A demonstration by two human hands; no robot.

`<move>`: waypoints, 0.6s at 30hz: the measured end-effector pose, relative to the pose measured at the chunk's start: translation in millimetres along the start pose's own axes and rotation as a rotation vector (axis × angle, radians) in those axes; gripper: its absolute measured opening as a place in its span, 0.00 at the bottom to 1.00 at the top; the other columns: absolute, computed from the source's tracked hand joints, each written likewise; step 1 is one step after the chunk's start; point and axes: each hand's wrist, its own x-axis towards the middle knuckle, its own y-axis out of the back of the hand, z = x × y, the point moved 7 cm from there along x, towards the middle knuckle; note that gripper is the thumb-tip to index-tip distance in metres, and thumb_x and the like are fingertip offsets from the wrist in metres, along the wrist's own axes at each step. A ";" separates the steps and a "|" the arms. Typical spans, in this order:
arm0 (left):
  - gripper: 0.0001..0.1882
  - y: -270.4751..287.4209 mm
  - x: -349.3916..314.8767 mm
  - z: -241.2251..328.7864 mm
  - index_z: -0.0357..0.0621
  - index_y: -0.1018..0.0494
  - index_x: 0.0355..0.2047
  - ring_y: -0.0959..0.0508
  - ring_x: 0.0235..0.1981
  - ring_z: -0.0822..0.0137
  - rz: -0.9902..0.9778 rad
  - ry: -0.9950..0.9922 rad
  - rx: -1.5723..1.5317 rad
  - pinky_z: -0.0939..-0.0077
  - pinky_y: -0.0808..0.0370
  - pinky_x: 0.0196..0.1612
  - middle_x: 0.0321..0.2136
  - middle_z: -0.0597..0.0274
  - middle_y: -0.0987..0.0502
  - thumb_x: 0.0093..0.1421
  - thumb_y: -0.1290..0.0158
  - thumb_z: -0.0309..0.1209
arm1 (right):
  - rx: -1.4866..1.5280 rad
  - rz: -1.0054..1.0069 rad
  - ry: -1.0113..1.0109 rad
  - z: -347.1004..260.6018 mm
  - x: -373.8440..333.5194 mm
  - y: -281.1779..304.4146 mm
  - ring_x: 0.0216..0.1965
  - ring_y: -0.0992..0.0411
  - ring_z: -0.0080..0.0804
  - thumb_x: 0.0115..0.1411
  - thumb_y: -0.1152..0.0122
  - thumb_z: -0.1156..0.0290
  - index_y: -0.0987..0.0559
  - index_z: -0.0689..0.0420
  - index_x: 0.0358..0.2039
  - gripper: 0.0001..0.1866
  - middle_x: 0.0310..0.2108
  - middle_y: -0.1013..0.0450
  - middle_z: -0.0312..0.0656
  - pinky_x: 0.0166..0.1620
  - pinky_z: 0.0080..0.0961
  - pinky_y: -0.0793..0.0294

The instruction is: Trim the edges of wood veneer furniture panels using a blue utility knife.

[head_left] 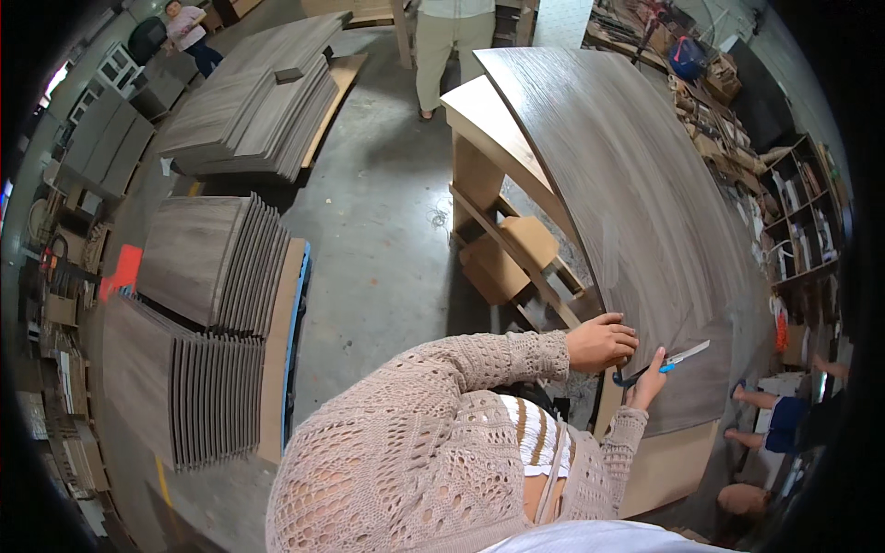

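Observation:
A large grey wood-grain panel lies on a pale wooden workbench to my right. At the panel's near left edge my left hand rests with its fingers bent together; what lies under the fingertips is hidden. Just right of it, my right hand is closed around scissors with blue on the handle. Their pale blades point away to the right, over the panel's surface. A dark curved part, perhaps a handle loop, shows between the two hands.
Stacked grey panels stand on pallets at left, with upright panels nearer me. Cardboard pieces sit in the bench's frame. A person stands beyond the bench; others are at far left and right. Shelving lines the right side.

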 end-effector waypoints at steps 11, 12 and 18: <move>0.20 100.9 -111.0 -64.9 0.62 0.29 0.51 0.46 0.64 0.56 0.165 0.440 0.265 0.47 0.66 0.65 0.62 0.63 0.42 0.58 0.54 0.43 | -0.115 -0.331 -0.073 51.6 -108.5 -26.8 0.33 0.34 0.22 0.61 0.44 0.53 0.31 0.64 0.44 0.25 0.37 0.31 0.38 0.33 0.22 0.32; 0.20 105.5 -114.4 -66.7 0.62 0.28 0.51 0.47 0.65 0.55 0.163 0.446 0.252 0.47 0.63 0.65 0.62 0.63 0.42 0.58 0.53 0.42 | -0.125 -0.245 0.044 67.7 -87.5 -13.5 0.31 0.35 0.20 0.60 0.44 0.51 0.30 0.63 0.44 0.25 0.34 0.31 0.37 0.31 0.21 0.32; 0.19 104.5 -122.1 -68.4 0.61 0.28 0.50 0.49 0.65 0.54 0.279 0.520 0.194 0.50 0.52 0.64 0.63 0.62 0.43 0.57 0.51 0.38 | 0.011 0.013 0.020 -13.5 -8.5 36.0 0.20 0.41 0.17 0.61 0.43 0.54 0.27 0.60 0.43 0.21 0.19 0.40 0.29 0.24 0.17 0.38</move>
